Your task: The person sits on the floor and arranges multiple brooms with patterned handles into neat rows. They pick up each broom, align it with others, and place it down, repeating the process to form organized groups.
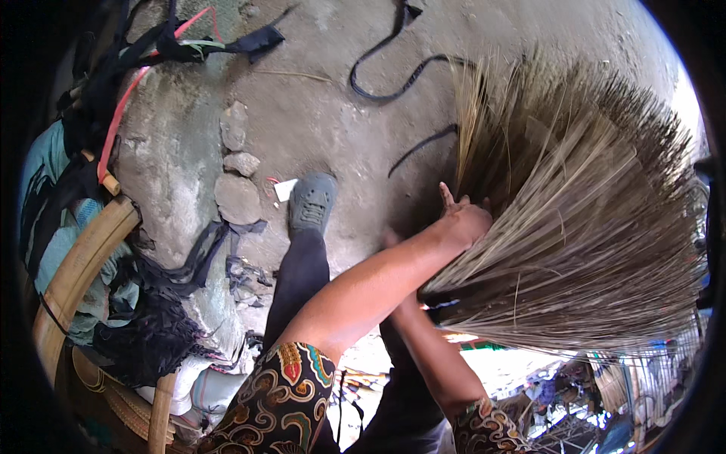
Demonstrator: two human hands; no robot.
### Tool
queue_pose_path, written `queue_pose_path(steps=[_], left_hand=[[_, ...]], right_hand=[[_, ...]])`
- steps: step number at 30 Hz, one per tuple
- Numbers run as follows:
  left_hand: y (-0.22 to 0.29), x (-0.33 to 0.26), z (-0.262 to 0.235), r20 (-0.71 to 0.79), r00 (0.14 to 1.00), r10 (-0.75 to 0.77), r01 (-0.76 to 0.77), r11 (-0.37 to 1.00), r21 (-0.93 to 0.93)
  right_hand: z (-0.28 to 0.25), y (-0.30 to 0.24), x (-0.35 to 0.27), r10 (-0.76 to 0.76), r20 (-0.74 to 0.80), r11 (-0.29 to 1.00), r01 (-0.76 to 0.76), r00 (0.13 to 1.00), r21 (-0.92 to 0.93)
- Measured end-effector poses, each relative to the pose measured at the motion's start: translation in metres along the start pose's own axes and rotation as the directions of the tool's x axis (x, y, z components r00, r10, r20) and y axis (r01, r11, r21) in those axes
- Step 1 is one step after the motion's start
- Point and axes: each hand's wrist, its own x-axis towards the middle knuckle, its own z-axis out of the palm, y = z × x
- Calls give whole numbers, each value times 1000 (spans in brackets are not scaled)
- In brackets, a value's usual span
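Note:
A large broom head (582, 204) of long, stiff brown fibres fans out across the right side. Against its left edge lies my left hand (466, 221), fingers apart, some of them among the fibres. My left forearm crosses over my right one. Behind it, only a blurred bit of my right hand (391, 239) shows, close to the broom head's base. Its fingers are hidden, so what it holds cannot be made out. Any handle of the broom is out of sight.
My shoe (311, 203) stands on the dirt floor beside several stones (240, 197). Black strips (378, 94) lie farther off. At the left are a bent bamboo piece (87, 261), dark cloth scraps (155, 333) and a pink strap (121, 113). Clutter fills the lower right.

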Motion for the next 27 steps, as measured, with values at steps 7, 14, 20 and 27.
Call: queue_pose_path(steps=[7, 14, 20, 27], left_hand=[[-85, -19, -47, -469, 860, 201, -178, 980, 94], [-203, -42, -107, -761, 606, -234, 375, 927, 14], [-242, -86, -67, -519, 716, -467, 611, 778, 143], [-232, -350, 117, -274, 556, -785, 827, 555, 86]], right_hand=[[-29, -27, 210, -693, -173, 592, 414, 700, -691], [-57, 12, 249, -646, -1, 433, 365, 763, -824], [2, -8, 129, -168, 413, 750, 388, 895, -536], [-33, -74, -72, -467, 312, 782, 551, 827, -291]])
